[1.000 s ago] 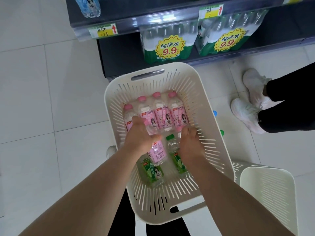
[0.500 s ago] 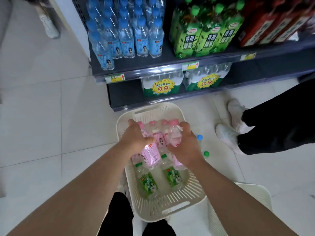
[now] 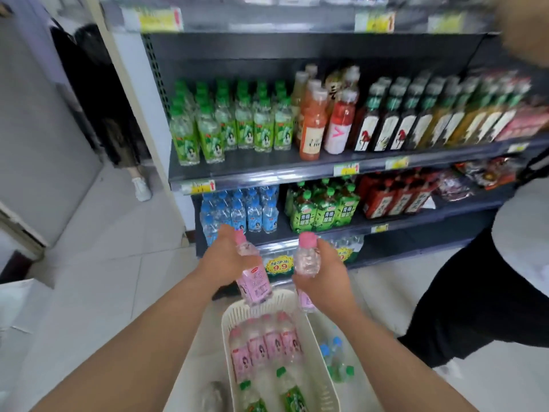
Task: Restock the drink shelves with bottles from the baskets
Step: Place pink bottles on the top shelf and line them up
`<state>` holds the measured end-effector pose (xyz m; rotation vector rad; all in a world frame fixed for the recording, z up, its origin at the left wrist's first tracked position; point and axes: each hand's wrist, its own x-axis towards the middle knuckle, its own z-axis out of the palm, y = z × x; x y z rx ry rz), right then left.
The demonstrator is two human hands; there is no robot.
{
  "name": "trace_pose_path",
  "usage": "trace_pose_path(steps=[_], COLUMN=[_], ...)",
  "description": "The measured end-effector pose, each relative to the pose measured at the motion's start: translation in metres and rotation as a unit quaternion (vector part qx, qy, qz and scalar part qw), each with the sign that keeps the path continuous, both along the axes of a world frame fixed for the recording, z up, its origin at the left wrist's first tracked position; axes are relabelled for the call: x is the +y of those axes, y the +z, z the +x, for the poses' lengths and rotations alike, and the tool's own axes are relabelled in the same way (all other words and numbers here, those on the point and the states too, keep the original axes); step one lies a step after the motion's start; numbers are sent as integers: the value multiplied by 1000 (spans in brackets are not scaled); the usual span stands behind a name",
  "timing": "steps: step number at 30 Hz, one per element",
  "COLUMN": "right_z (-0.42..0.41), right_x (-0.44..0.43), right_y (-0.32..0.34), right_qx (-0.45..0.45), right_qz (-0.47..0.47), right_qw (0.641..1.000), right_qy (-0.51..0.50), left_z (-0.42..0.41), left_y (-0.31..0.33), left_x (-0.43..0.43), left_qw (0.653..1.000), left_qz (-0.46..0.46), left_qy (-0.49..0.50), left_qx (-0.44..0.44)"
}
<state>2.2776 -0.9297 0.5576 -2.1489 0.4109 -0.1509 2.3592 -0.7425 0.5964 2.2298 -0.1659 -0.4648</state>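
My left hand (image 3: 221, 261) grips a pink-labelled bottle (image 3: 254, 281) by its upper part, held upright above the basket. My right hand (image 3: 325, 273) holds a second pink-capped bottle (image 3: 307, 260) the same way. Both are raised in front of the lower shelves. Below them the white slotted basket (image 3: 316, 346) on the floor holds several pink-labelled bottles (image 3: 266, 343) in a row and green-labelled bottles (image 3: 292, 395) nearer me. The shelf unit (image 3: 267, 171) carries green-labelled bottles (image 3: 231, 129) on its upper shelf and blue-labelled bottles (image 3: 240, 212) on the shelf below.
A person in black trousers (image 3: 475, 292) stands close on the right. A few loose bottles with blue and green caps (image 3: 335, 361) lie on the floor right of the basket. Another person's leg and white shoe (image 3: 141, 185) are at the shelf's left end. White tiled floor lies to the left.
Both hands have lifted a pink bottle each out of the basket and raised them toward the shelves. My head has tilted up, bringing the upper shelves into view.
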Motion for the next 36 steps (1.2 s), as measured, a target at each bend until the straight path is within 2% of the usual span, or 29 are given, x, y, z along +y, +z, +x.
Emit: trace_pose_path(steps=[6, 12, 17, 23, 29, 36], right_z=[25, 79, 134, 193, 254, 327], right_x=[8, 17, 18, 18, 42, 89], right_y=[92, 188, 295, 393, 437, 436], right_qx=[-37, -122, -204, -269, -315, -300], right_qz=[-7, -11, -59, -43, -32, 20], right_qw=[999, 992, 977, 962, 948, 954], right_qy=[13, 31, 20, 15, 9, 14], left_z=[20, 66, 111, 161, 224, 297], left_y=[91, 195, 310, 423, 469, 455], left_x=[13, 14, 12, 14, 46, 95], left_qw=[999, 994, 977, 960, 953, 949], left_qz=[-7, 21, 0, -26, -3, 11], left_qy=[27, -25, -60, -75, -45, 13], left_qx=[-47, -103, -205, -269, -300, -315])
